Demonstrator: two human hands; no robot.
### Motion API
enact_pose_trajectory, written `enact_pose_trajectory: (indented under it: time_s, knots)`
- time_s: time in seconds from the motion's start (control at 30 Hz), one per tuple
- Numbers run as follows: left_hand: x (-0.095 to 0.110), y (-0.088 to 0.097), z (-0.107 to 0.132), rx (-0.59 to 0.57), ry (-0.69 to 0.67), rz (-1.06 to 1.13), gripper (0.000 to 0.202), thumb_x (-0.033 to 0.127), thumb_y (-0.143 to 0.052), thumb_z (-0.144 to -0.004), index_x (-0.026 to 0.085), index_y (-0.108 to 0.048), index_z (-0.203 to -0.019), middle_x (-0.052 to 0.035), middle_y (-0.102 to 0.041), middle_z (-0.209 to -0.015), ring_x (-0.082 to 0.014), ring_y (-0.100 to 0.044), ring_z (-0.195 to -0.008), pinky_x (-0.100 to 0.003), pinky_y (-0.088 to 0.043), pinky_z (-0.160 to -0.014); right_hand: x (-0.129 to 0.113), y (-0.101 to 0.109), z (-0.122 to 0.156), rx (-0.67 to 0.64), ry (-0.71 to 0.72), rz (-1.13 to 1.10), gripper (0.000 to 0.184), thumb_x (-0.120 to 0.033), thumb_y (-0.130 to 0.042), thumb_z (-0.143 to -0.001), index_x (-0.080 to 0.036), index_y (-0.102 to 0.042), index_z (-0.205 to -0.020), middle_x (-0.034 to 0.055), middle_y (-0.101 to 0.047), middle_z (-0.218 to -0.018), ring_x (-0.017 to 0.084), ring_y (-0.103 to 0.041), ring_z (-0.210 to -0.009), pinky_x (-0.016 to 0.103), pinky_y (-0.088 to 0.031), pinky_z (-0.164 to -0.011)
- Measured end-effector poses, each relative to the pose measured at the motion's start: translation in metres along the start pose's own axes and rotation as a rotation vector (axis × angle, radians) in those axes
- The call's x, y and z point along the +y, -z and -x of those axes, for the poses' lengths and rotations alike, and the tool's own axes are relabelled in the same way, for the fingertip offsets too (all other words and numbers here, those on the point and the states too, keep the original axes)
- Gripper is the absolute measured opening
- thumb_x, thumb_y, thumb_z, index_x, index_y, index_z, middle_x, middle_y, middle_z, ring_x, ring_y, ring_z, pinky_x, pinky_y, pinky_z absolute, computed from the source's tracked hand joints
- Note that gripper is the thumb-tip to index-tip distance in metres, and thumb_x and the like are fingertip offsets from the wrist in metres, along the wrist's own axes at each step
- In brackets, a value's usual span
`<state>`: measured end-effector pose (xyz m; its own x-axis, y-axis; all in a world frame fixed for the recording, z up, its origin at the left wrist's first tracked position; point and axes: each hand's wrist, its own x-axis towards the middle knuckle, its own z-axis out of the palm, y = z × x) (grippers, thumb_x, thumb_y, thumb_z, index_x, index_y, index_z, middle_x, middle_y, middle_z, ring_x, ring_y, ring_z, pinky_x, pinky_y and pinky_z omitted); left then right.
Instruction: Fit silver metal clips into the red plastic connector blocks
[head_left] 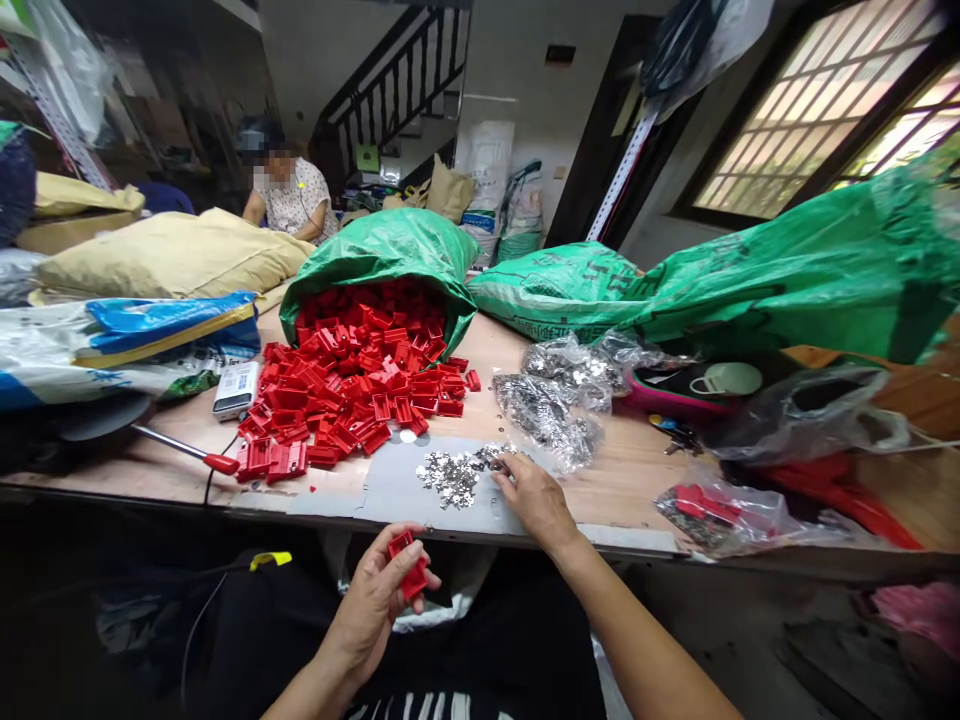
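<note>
My left hand [379, 598] is closed on a small red plastic clip [409, 568], held just below the table's front edge. My right hand [531, 495] rests on the table with its fingertips pinched at the edge of a heap of small shiny metal pieces [454, 474]. That heap lies on a grey sheet [390, 492]. What the right fingertips hold, if anything, is too small to see. A large pile of red plastic clips [352, 385] spills from an open green sack [382, 250] behind the heap.
Clear bags of metal pieces [551, 400] lie right of the pile. More green sacks [787, 270] fill the right side. A red-handled tool [184, 450], a white device [236, 388] and stacked bags [127, 335] sit left. Another person [289, 195] sits at the far end.
</note>
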<state>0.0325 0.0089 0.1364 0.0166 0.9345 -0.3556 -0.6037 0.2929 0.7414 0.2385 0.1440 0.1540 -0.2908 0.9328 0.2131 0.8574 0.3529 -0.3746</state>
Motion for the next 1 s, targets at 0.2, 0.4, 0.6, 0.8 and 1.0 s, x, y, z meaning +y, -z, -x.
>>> enact_pose_trajectory:
  time_s: [0.2, 0.4, 0.6, 0.8, 1.0]
  knots:
    - [0.005, 0.001, 0.005, -0.031, 0.106, 0.130, 0.048, 0.022, -0.062, -0.082, 0.021, -0.050, -0.128, -0.0130, -0.062, -0.117, -0.0231, -0.068, -0.091, -0.030, -0.054, -0.070, -0.004, -0.014, -0.012, 0.016, 0.056, 0.081, 0.014, -0.017, -0.054, -0.086, -0.021, -0.062, -0.096, 0.0047, -0.068, -0.095, 0.018, -0.063, -0.089, 0.025, -0.044, -0.076]
    - [0.010, 0.002, 0.007, -0.036, 0.094, 0.161, 0.049, 0.019, -0.069, -0.077, 0.021, -0.054, -0.124, -0.0109, -0.063, -0.117, -0.0287, -0.062, -0.110, -0.037, -0.054, -0.087, 0.004, -0.017, -0.002, 0.038, 0.062, 0.101, 0.010, -0.019, -0.050, -0.089, -0.021, -0.060, -0.089, 0.0034, -0.066, -0.089, 0.017, -0.062, -0.080, 0.025, -0.043, -0.069]
    - [0.003, 0.004, 0.003, 0.039, -0.001, 0.066, 0.045, 0.024, -0.079, -0.067, 0.018, -0.059, -0.107, -0.0091, -0.071, -0.099, -0.0246, -0.069, -0.090, -0.035, -0.058, -0.074, 0.017, -0.008, 0.020, 0.033, 0.147, 0.033, 0.014, -0.019, -0.049, -0.089, -0.022, -0.059, -0.099, 0.0036, -0.066, -0.095, 0.018, -0.063, -0.085, 0.026, -0.046, -0.073]
    - [-0.005, 0.004, -0.004, 0.085, -0.160, -0.039, 0.047, 0.022, -0.084, -0.057, 0.014, -0.063, -0.098, -0.0102, -0.076, -0.088, -0.0180, -0.070, -0.073, -0.026, -0.056, -0.068, 0.019, -0.005, 0.013, 0.038, 0.084, 0.003, 0.018, -0.018, -0.048, -0.087, -0.022, -0.062, -0.098, 0.0048, -0.066, -0.096, 0.019, -0.064, -0.087, 0.029, -0.048, -0.076]
    - [-0.004, 0.009, -0.006, 0.085, -0.278, -0.192, 0.041, 0.021, -0.083, -0.058, 0.017, -0.065, -0.095, -0.0071, -0.076, -0.093, -0.0199, -0.071, -0.082, -0.028, -0.056, -0.077, 0.016, -0.015, 0.000, 0.018, 0.118, -0.025, 0.013, -0.019, -0.050, -0.086, -0.021, -0.063, -0.089, 0.0047, -0.067, -0.092, 0.019, -0.063, -0.085, 0.028, -0.047, -0.076]
